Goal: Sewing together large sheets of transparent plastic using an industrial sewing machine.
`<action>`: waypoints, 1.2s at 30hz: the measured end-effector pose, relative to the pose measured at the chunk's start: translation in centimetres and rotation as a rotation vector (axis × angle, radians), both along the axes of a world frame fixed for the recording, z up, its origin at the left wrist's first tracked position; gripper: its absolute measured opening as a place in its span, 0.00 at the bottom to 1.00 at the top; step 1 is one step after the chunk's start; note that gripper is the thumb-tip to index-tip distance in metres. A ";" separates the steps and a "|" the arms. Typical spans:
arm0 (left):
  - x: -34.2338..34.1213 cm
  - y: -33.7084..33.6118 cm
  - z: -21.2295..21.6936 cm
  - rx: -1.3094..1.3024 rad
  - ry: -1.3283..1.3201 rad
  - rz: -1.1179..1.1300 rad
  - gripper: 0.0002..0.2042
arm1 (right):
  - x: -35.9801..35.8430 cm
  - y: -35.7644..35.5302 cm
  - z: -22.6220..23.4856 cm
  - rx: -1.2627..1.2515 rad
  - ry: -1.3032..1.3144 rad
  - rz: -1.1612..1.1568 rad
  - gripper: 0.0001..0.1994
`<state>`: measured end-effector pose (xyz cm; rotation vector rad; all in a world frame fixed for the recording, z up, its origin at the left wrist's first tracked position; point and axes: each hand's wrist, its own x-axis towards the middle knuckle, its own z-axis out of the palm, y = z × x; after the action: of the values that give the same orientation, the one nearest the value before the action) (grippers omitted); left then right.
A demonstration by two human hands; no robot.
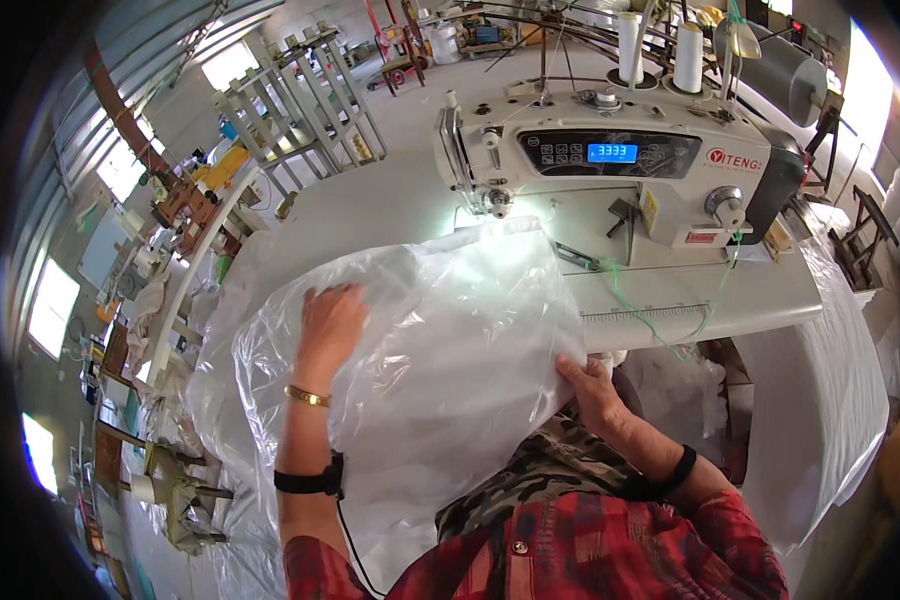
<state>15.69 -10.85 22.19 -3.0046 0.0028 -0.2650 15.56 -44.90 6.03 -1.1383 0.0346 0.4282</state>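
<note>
A large sheet of clear, wrinkled plastic film [420, 370] spreads across the sewing table and down over my lap. Its far edge lies under the needle area of a white sewing machine [570, 150], where a lamp glares on it. My left hand [331, 325] rests on top of the film, left of the needle, its fingers bent and a little apart, fingertips partly hidden. Nearer to me, at the film's right edge, my right hand [594, 392] pinches the plastic between thumb and fingers.
Dark tweezers [576, 257] and a small black tool [622, 215] lie right of the needle. Green thread [630, 300] trails over the table's front edge. White thread cones [688, 58] stand behind the machine. A grey metal rack [305, 105] is at the back left.
</note>
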 end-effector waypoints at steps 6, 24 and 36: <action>4.1 -10.0 -2.2 -0.382 -0.156 -0.441 0.19 | -0.4 -0.9 0.5 -0.008 -0.083 0.108 0.19; 5.8 -10.5 -9.9 -0.367 -0.136 -0.399 0.23 | -3.9 -11.2 1.6 -1.231 -1.218 -0.063 0.07; 7.0 -9.9 -10.6 -0.384 -0.086 -0.385 0.23 | -21.8 -50.5 -10.1 -2.244 0.558 -1.188 0.32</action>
<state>22.68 -20.72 11.56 -3.3462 0.5920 -0.4809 -6.22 -95.43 -4.05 -2.6846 1.9936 -0.7276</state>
